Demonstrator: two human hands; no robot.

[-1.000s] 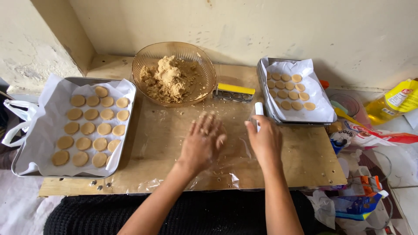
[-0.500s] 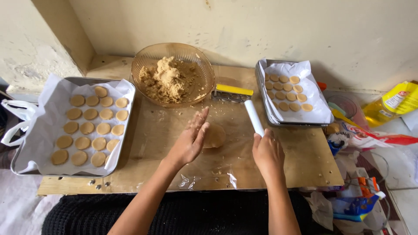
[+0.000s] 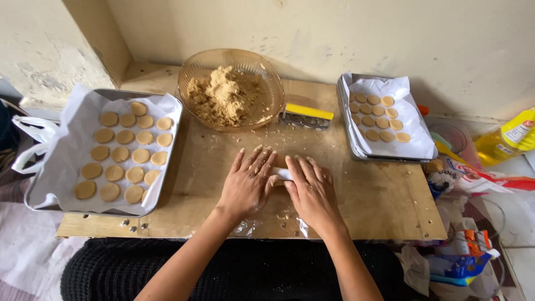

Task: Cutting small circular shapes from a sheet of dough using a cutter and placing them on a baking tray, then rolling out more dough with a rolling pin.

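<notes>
Pressing both flat hands onto a white cylindrical roller at frame centre.
Left hand (image 3: 248,184) and right hand (image 3: 312,189) are lying open, fingers spread, gripping nothing; white plastic roller (image 3: 282,173) is lying crosswise beneath both palms.

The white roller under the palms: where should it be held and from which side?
From above, with both palms. The white roller lies flat and crosswise on the wooden board, mostly hidden under the left hand and right hand; only its middle shows between them. A round bar lying flat suits open hands pressing down near each end, fingers pointing away.
</notes>
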